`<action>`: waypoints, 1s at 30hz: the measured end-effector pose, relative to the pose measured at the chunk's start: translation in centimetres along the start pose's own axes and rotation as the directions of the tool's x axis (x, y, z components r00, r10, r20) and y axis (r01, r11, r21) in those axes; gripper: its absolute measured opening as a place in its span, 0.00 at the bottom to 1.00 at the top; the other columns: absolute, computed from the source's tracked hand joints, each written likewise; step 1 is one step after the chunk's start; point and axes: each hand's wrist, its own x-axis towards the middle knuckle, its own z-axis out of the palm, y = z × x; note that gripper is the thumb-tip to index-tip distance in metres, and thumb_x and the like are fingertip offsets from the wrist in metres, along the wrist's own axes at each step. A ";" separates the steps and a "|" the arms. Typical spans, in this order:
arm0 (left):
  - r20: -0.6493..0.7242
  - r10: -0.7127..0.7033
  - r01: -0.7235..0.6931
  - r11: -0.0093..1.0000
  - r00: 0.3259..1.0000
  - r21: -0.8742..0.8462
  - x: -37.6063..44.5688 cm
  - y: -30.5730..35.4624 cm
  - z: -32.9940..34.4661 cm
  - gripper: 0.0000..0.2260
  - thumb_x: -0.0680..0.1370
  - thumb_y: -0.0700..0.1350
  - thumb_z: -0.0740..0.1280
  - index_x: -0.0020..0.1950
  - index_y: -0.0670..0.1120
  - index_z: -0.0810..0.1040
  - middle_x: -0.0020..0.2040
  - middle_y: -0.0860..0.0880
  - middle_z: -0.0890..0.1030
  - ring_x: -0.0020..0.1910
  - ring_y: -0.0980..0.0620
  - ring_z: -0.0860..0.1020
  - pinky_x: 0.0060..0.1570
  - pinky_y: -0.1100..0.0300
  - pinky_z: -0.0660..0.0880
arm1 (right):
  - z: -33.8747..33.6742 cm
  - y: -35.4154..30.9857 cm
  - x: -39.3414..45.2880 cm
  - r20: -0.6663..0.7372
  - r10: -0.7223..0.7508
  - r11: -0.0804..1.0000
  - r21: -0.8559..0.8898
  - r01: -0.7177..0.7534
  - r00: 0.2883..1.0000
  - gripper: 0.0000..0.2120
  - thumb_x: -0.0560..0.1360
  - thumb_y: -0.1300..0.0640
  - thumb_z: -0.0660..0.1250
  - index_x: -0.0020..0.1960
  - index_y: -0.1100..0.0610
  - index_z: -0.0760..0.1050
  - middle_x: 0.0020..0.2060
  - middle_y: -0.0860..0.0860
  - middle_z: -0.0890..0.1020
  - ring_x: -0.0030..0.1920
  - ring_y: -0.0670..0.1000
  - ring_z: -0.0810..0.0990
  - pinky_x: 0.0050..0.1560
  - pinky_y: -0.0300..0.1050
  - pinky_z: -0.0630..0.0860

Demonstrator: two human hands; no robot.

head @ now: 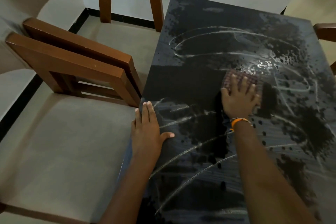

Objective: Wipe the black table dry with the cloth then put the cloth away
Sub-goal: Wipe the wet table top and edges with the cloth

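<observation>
The cloth [241, 80], checked and folded, was observed near the middle of the black surface [209, 56], pinned flat under the right hand [240, 100], whose fingers were spread and pressed down, not closed around it. The left hand [147, 129] was laid open and empty on the near-left edge, as a brace. Droplets and arced streaks were noted across most of the surface; wiping was judged far from finished. The cloth was judged soft, light and damp, best pushed under a flat palm and later pinched at a free edge for lifting.
</observation>
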 end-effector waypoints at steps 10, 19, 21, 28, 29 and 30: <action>-0.019 -0.031 0.028 0.992 0.999 -0.122 -0.7 0.2 0.1 0.50 0.70 0.59 0.68 0.75 0.38 0.39 0.77 0.39 0.44 0.76 0.43 0.47 0.74 0.50 0.51 | 2.7 -16.1 -8.2 0.215 -0.690 0.721 0.108 0.685 0.691 0.27 0.77 0.42 0.54 0.74 0.43 0.54 0.77 0.51 0.51 0.76 0.59 0.46 0.73 0.59 0.43; -0.035 0.166 -0.166 0.986 0.985 -0.004 -3.1 8.2 2.4 0.39 0.76 0.60 0.59 0.76 0.42 0.44 0.78 0.44 0.46 0.77 0.47 0.43 0.73 0.51 0.39 | -0.9 -0.1 -3.1 0.179 -0.519 0.852 0.025 0.524 0.836 0.32 0.68 0.37 0.43 0.73 0.38 0.55 0.76 0.46 0.57 0.76 0.57 0.53 0.72 0.57 0.50; -0.017 0.260 -0.259 0.965 0.966 0.036 -3.3 11.2 3.2 0.38 0.76 0.61 0.59 0.76 0.44 0.47 0.78 0.46 0.50 0.77 0.48 0.46 0.74 0.51 0.39 | -2.4 6.3 -1.6 0.155 -0.387 0.919 -0.018 0.395 0.909 0.32 0.69 0.37 0.44 0.73 0.38 0.55 0.76 0.47 0.57 0.76 0.57 0.53 0.72 0.58 0.51; 0.107 0.263 -0.278 0.948 0.959 0.157 -3.9 15.0 4.8 0.39 0.73 0.61 0.62 0.76 0.46 0.48 0.78 0.46 0.50 0.77 0.48 0.47 0.72 0.46 0.36 | -6.8 24.9 0.7 0.040 0.069 0.996 -0.067 -0.066 0.997 0.32 0.71 0.39 0.46 0.74 0.45 0.56 0.76 0.54 0.57 0.74 0.64 0.55 0.71 0.64 0.54; 0.103 0.259 -0.274 0.948 0.960 0.163 -3.9 15.1 4.8 0.39 0.73 0.61 0.62 0.76 0.46 0.48 0.78 0.47 0.50 0.77 0.48 0.47 0.72 0.46 0.36 | -7.0 25.6 0.7 0.039 0.136 0.990 -0.052 -0.134 0.990 0.31 0.73 0.40 0.48 0.75 0.44 0.54 0.76 0.53 0.55 0.74 0.63 0.53 0.72 0.63 0.52; 0.102 0.257 -0.272 0.947 0.961 0.169 -4.0 15.2 4.8 0.39 0.73 0.61 0.62 0.76 0.46 0.48 0.78 0.47 0.50 0.77 0.48 0.47 0.72 0.46 0.36 | -6.9 25.7 0.6 0.023 0.190 0.981 -0.044 -0.189 0.982 0.29 0.75 0.41 0.50 0.75 0.44 0.53 0.76 0.53 0.54 0.75 0.63 0.52 0.73 0.62 0.50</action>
